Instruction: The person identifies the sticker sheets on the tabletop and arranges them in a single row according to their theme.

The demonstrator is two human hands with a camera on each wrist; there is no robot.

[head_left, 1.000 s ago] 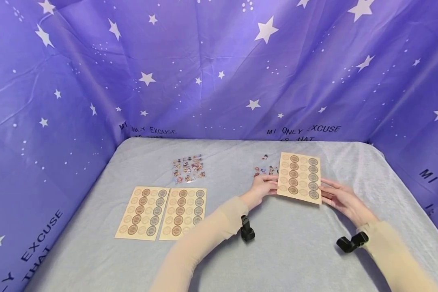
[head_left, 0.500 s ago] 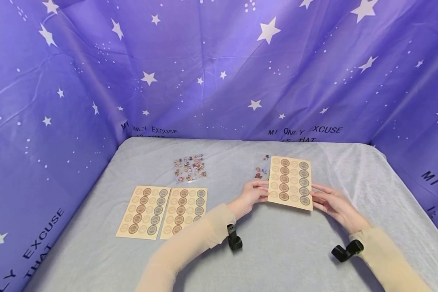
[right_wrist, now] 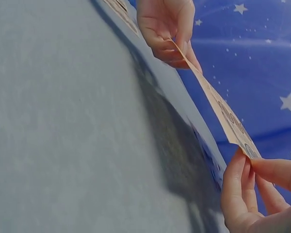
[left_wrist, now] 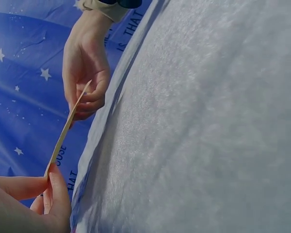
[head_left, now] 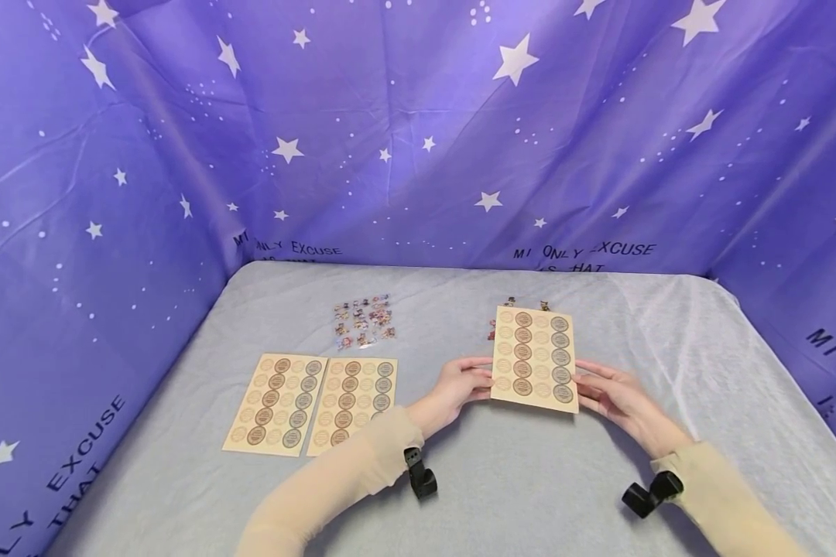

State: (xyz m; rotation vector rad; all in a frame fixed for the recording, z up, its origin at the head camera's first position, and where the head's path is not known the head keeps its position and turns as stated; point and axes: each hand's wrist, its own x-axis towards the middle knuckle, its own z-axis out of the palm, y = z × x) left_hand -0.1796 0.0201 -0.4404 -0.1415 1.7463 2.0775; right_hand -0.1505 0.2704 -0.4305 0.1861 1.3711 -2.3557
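Note:
A tan sticker sheet with columns of round printed labels is held up above the table, tilted toward the head camera. My left hand pinches its left edge between thumb and fingers. At the opposite edge my right hand pinches it the same way. Edge-on in the left wrist view, the sheet spans the two hands, apart from the cloth. Behind it in the head view lies a clear sheet of small cartoon stickers, mostly hidden.
Two similar tan sticker sheets, a left one and a right one, lie side by side on the grey cloth. Beyond them is a clear sheet of cartoon stickers. A purple starry curtain borders the table.
Both hands have moved left and nearer the body, carrying the tan sticker sheet with them. Different parts of the cartoon stickers behind it now show. The two sheets on the left stay put.

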